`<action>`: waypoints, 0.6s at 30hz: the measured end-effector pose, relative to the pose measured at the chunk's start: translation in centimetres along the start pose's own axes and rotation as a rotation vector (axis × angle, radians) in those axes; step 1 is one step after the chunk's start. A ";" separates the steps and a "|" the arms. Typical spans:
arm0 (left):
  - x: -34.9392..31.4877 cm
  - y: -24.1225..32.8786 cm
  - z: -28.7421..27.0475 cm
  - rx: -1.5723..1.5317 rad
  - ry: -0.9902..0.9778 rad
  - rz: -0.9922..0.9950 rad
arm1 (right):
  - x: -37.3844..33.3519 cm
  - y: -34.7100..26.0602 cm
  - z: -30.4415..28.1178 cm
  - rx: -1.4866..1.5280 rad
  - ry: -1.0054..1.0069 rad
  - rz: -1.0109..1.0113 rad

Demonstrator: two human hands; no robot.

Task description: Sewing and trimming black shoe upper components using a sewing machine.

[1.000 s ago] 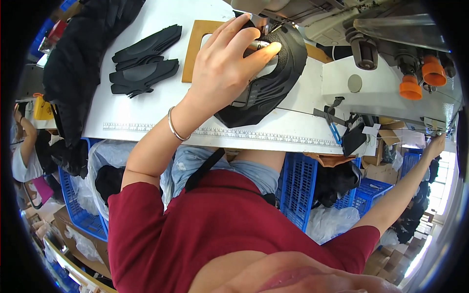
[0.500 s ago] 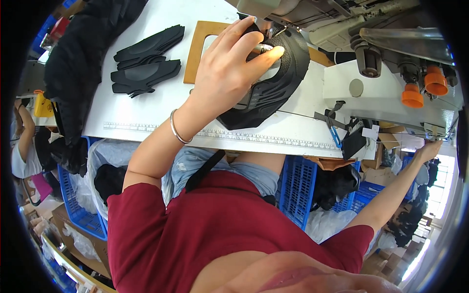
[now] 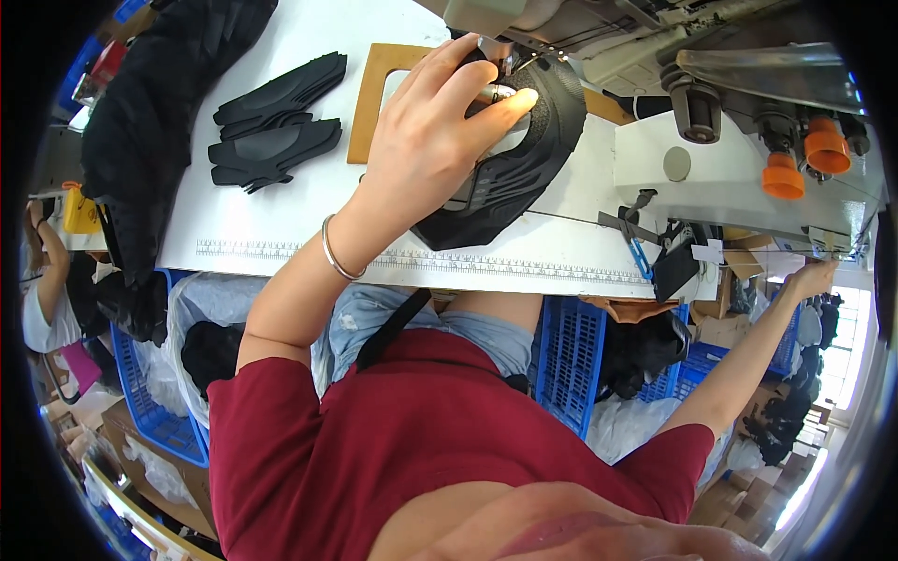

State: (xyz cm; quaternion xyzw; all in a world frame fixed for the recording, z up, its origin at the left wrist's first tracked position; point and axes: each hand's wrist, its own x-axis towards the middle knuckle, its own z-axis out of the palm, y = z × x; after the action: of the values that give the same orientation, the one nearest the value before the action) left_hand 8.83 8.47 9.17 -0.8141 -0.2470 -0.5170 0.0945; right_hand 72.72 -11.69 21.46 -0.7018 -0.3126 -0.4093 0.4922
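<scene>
My left hand [image 3: 423, 140] lies over a black shoe upper [image 3: 505, 201] with its fingers spread. Thumb and forefinger stand apart around a lit metal part under the head of a sewing machine [image 3: 486, 13]. The curved upper rests on the white table [image 3: 374, 220], partly hidden by that hand. Far out to the right, my right hand [image 3: 810, 279] reaches up to the edge of the machine; its fingers are too small and partly hidden to read. Two flat black upper pieces, one [image 3: 281, 91] behind the other [image 3: 276, 152], lie left of my left hand.
A tan frame [image 3: 367, 103] lies beside the upper. Along the table's front edge runs a ruler strip [image 3: 524, 267]. Blue snips [image 3: 641, 259] hang near a black box [image 3: 674, 272]. A long black heap [image 3: 140, 131] covers the left end. Blue crates [image 3: 566, 360] stand below.
The whole view has shifted slightly. My left hand keeps nearly the same place on the shoe upper, and my right hand stays at the machine's edge.
</scene>
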 end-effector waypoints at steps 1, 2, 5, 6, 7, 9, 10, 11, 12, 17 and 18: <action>0.0 0.0 0.0 0.008 0.005 0.009 | 0.2 0.3 -0.2 0.052 -0.032 0.098; 0.1 0.0 0.0 0.021 0.010 0.016 | 0.3 0.1 -0.3 0.107 -0.066 0.196; 0.1 0.0 0.2 0.054 0.041 0.029 | 2.4 -0.4 -0.3 0.278 -0.053 0.371; 0.0 0.0 0.3 0.057 0.038 0.031 | 3.2 -0.6 -0.2 0.280 -0.055 0.375; 0.0 -0.1 0.5 0.069 0.064 0.046 | 4.2 -0.9 -0.1 0.277 -0.088 0.341; 0.1 -0.2 0.5 0.082 0.085 0.063 | 5.7 -2.6 0.1 0.284 -0.117 0.253; 0.1 -0.3 0.5 0.098 0.101 0.068 | 7.8 -1.0 0.2 0.283 -0.117 0.255; 0.1 -0.2 1.0 0.090 0.136 0.070 | 12.2 2.1 -1.1 0.109 -0.214 0.220; 0.2 -0.2 1.2 0.080 0.144 0.067 | 14.6 3.8 -1.6 -0.059 -0.318 0.193; 0.4 0.0 0.8 0.111 0.159 0.066 | 11.3 3.4 0.0 -0.046 -0.271 -0.211; 0.3 0.2 0.6 0.118 0.155 0.063 | 10.2 2.6 0.2 -0.115 -0.263 -0.286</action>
State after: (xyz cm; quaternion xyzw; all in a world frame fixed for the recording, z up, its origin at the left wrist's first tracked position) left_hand 9.56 8.65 9.20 -0.7719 -0.2433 -0.5599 0.1776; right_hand 79.76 -11.97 29.28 -0.7245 -0.4470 -0.3970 0.3430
